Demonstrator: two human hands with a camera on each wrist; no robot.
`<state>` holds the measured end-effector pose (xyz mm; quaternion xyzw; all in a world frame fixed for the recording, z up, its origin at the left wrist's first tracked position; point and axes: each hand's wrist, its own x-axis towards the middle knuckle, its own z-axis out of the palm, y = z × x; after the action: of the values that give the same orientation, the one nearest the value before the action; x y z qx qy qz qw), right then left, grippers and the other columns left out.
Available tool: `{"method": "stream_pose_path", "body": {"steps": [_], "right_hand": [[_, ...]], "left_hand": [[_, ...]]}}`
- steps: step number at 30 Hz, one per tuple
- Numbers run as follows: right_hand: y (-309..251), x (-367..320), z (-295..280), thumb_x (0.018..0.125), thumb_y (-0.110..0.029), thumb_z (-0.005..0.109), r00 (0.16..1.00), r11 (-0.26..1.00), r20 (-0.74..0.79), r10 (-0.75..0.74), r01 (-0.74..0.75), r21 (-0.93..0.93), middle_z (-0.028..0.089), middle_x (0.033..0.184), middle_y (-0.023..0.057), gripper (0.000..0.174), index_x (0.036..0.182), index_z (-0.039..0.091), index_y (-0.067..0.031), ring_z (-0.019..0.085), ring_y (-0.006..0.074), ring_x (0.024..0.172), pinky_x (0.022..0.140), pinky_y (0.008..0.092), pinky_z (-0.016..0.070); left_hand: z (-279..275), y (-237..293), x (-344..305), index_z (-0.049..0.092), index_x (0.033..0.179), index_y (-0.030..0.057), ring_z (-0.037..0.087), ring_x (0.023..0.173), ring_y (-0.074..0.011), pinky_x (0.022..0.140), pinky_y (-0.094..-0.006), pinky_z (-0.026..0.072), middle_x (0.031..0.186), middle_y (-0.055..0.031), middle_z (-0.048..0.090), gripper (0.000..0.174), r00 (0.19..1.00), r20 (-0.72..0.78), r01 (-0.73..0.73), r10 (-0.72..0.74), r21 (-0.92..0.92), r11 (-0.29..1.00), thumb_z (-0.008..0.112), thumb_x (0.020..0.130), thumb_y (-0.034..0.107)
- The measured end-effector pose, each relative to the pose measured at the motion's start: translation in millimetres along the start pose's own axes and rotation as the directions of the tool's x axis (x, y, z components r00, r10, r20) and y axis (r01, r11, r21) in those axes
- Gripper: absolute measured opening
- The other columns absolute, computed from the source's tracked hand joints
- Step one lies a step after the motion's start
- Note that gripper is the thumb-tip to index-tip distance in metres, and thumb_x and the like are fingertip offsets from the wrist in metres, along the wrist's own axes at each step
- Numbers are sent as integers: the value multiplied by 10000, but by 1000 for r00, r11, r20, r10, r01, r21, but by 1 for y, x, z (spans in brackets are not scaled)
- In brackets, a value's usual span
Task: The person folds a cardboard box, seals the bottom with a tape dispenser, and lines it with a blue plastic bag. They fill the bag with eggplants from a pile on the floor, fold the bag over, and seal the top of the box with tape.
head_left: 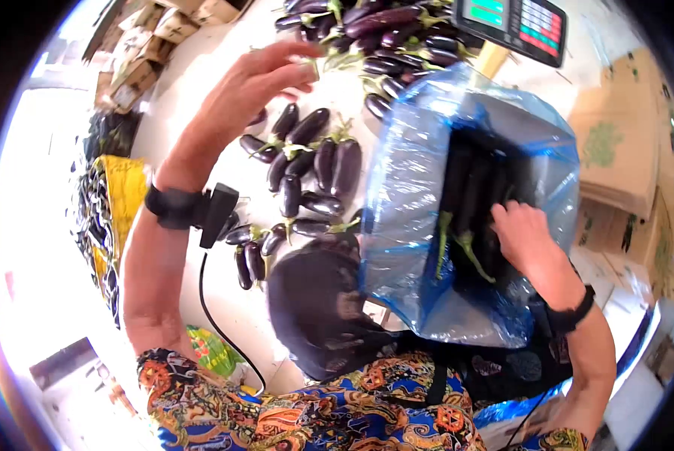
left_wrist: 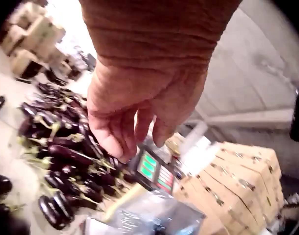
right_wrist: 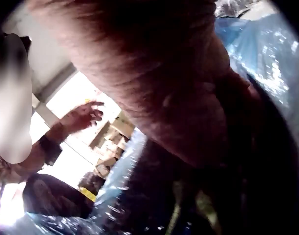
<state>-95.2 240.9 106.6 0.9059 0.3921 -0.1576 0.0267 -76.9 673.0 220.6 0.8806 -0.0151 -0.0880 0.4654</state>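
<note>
My left hand (head_left: 265, 79) is raised over the white table beside the eggplant pile (head_left: 386, 30). In the left wrist view the fingers of that left hand (left_wrist: 139, 107) hang loosely bent, with nothing held between them. My right hand (head_left: 525, 233) reaches down inside a blue plastic bag (head_left: 404, 188), its fingers bent against the dark eggplants (head_left: 468, 188) lying in rows there. Green stems (head_left: 468, 248) show near the bag's front. Seen from the right wrist, the right hand (right_wrist: 164, 98) fades into shadow, and I cannot tell whether its fingertips grip an eggplant.
Loose eggplants (head_left: 344, 165) lie scattered on the table left of the bag. A scale display (head_left: 510, 26) with green digits stands behind the bag. Cardboard boxes (head_left: 615, 135) are stacked at the right, and more boxes (head_left: 134, 75) stand at the far left. A black cable (head_left: 209, 308) hangs by the left forearm.
</note>
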Motion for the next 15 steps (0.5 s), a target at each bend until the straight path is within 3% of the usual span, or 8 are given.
{"method": "stream_pose_path", "body": {"steps": [2, 3, 5, 6, 7, 11, 13, 15], "right_hand": [[-14, -1, -24, 842, -201, 696, 985, 991, 169, -42, 19, 135, 667, 816, 206, 223, 958, 616, -28, 663, 423, 790, 692, 522, 530], [-22, -1, -31, 836, -200, 702, 965, 980, 253, -67, 16, 198, 663, 825, 210, 226, 953, 613, -28, 658, 429, 788, 697, 525, 529], [-23, -8, 7, 819, -196, 711, 917, 954, 368, -151, 38, 297, 647, 852, 219, 229, 927, 612, -21, 645, 444, 778, 699, 526, 528], [-27, -16, 29, 796, -181, 717, 969, 965, 224, -109, 49, 258, 638, 866, 228, 223, 901, 615, -13, 644, 447, 784, 697, 527, 526], [-38, -10, 18, 822, -141, 672, 958, 983, 271, -92, 44, 177, 652, 853, 206, 164, 929, 630, -24, 667, 419, 780, 701, 508, 549], [-41, -1, 17, 836, -112, 627, 942, 986, 328, -73, 18, 167, 653, 834, 218, 116, 898, 640, -14, 663, 432, 774, 693, 523, 539], [-39, 1, 15, 845, -125, 619, 933, 988, 355, -56, 1, 153, 658, 827, 230, 128, 886, 650, -8, 659, 444, 770, 694, 532, 534], [-38, 5, 14, 853, -143, 614, 923, 986, 383, -38, -28, 167, 663, 823, 245, 152, 882, 661, -1, 654, 456, 766, 698, 539, 530]], "left_hand": [[-14, -66, -36, 608, 1288, 43, 635, 914, -142, 829, -307, 514, 1009, -69, 686, 447, 949, -157, 270, -273, -38, 962, 607, 940, 322], [-10, -111, -56, 607, 1286, 33, 627, 880, -140, 808, -306, 505, 994, -63, 688, 479, 919, -188, 306, -347, -212, 928, 624, 915, 335], [14, -179, -98, 633, 1245, 33, 626, 851, -125, 774, -287, 503, 939, -36, 690, 387, 841, -208, 463, -500, -202, 863, 591, 917, 235], [35, -218, -119, 660, 1175, 15, 630, 751, -127, 680, -270, 513, 851, -70, 702, 364, 811, -258, 443, -525, -316, 839, 656, 869, 213], [52, -252, -141, 603, 1280, 24, 629, 833, -124, 723, -280, 515, 954, -51, 704, 405, 773, -215, 536, -597, -282, 796, 621, 919, 206], [128, -312, -180, 418, 1452, 14, 585, 1172, -295, 903, -397, 510, 1341, -261, 549, 881, 703, -229, 648, -673, -183, 739, 827, 761, 379], [174, -349, -182, 452, 1420, 40, 584, 1147, -370, 941, -441, 486, 1259, -273, 575, 876, 740, -416, 542, -529, -97, 834, 835, 713, 388], [182, -338, -171, 501, 1342, 38, 586, 1077, -416, 939, -479, 476, 1177, -275, 581, 787, 652, -485, 687, -582, 54, 725, 821, 703, 366]]}}
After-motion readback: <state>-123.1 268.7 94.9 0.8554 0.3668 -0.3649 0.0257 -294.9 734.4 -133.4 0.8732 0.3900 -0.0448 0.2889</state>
